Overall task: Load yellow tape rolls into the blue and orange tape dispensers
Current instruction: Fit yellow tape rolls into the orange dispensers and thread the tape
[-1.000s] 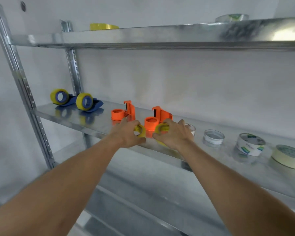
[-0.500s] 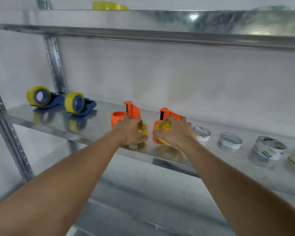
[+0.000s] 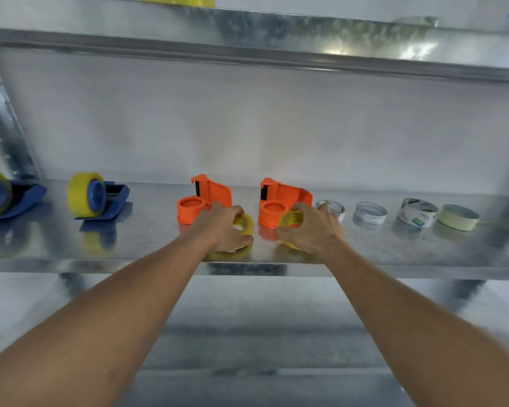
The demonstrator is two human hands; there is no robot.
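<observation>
Two orange tape dispensers stand on the metal shelf (image 3: 147, 259), one on the left (image 3: 202, 201) and one on the right (image 3: 279, 205), both with bare hubs. My left hand (image 3: 222, 227) grips a yellow tape roll (image 3: 244, 226) in front of the left one. My right hand (image 3: 312, 227) holds another yellow tape roll (image 3: 290, 220) tilted against the right dispenser's hub. Further left, two blue dispensers (image 3: 106, 198) (image 3: 15, 198) each carry a yellow roll.
White and clear tape rolls (image 3: 370, 212) and a cream masking roll (image 3: 457, 217) line the shelf to the right. An upper shelf (image 3: 247, 39) overhangs, with a yellow roll (image 3: 177, 0) on it. A metal upright (image 3: 6, 124) stands at left.
The view has swung to face the shelf more squarely. Both hands stay on their yellow rolls in front of the orange dispensers; the right roll has come slightly off the hub.
</observation>
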